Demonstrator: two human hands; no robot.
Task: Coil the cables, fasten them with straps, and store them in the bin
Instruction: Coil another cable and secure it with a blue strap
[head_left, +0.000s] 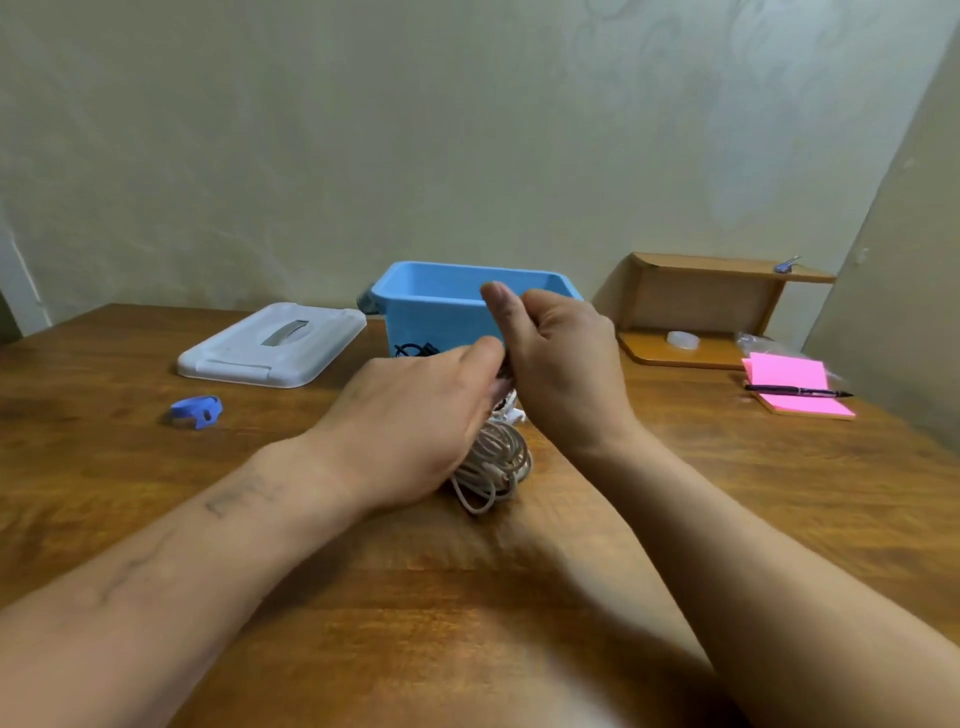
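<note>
The left hand curls over the top of a white cable coil. The right hand is fisted against it, thumb up, gripping the same bundle. Something dark shows between them; I cannot tell what it is. The thin round loops hang down to the glossy wooden desk. Just behind stands the open blue plastic bin. To the left lie a flat white lid and a blue strap, with open desk nearer. At the right edge are a pink notepad and a pen.
</note>
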